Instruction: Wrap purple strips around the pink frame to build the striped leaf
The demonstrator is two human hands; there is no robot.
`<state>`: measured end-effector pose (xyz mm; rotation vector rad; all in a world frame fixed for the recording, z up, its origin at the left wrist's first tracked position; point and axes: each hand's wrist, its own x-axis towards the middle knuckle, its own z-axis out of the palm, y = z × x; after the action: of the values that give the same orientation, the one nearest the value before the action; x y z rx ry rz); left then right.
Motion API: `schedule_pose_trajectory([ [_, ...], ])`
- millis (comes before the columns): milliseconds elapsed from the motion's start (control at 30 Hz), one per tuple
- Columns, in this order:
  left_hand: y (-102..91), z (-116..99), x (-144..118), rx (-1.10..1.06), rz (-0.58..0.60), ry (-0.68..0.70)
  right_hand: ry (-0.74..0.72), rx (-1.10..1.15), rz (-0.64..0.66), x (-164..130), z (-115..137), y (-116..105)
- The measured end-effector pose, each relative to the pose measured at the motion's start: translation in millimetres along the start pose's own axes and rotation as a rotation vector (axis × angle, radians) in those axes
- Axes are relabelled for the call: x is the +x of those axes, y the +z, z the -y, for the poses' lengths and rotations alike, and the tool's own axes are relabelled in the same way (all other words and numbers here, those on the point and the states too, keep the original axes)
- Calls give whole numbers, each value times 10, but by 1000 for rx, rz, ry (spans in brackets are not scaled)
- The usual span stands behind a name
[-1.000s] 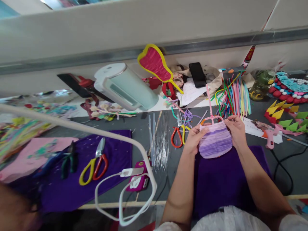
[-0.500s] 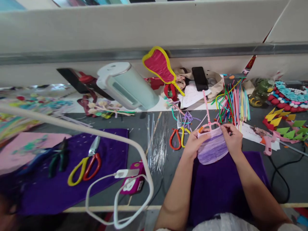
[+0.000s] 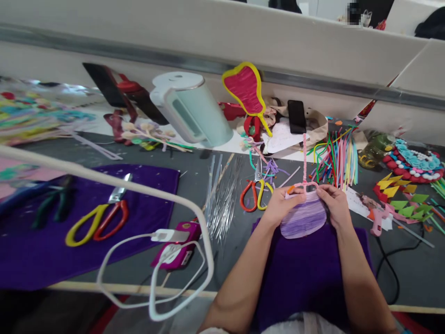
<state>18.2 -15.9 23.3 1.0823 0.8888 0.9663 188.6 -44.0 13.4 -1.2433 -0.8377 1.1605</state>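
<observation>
The left hand (image 3: 283, 206) and the right hand (image 3: 335, 206) grasp a flat purple woven piece (image 3: 303, 218) between them, fingers clamped on its upper corners, a pink stem (image 3: 304, 160) rising from its top toward 12 o'clock. The piece hovers over the far edge of a purple cloth (image 3: 306, 273) that runs down to the near edge of the grey tabletop (image 3: 413, 273). Open room lies at 4 o'clock — bare grey crossed only by a black cable (image 3: 389, 271). At 9 o'clock, red-and-yellow scissors (image 3: 253, 197) sit just beside the left hand, then a bundle of silver wires (image 3: 222, 199). At 1 o'clock, coloured pipe cleaners (image 3: 335, 157) crowd close. The right fingertips are partly hidden behind the piece.
</observation>
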Motion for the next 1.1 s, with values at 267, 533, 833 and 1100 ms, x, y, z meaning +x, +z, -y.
schedule_pose_trajectory([
  [267, -43, -43, 21, -50, 65, -64, 210, 228, 147, -12, 84, -26],
  [533, -70, 12, 67, -197, 79, -160, 185, 274, 247, 40, 13, -55],
  [833, -41, 42, 84, -122, 56, -164, 54, 245, 238, 13, 67, 19],
  [1100, -2, 17, 65, -12, 25, -111, -174, -46, 88, 20, 42, -21],
])
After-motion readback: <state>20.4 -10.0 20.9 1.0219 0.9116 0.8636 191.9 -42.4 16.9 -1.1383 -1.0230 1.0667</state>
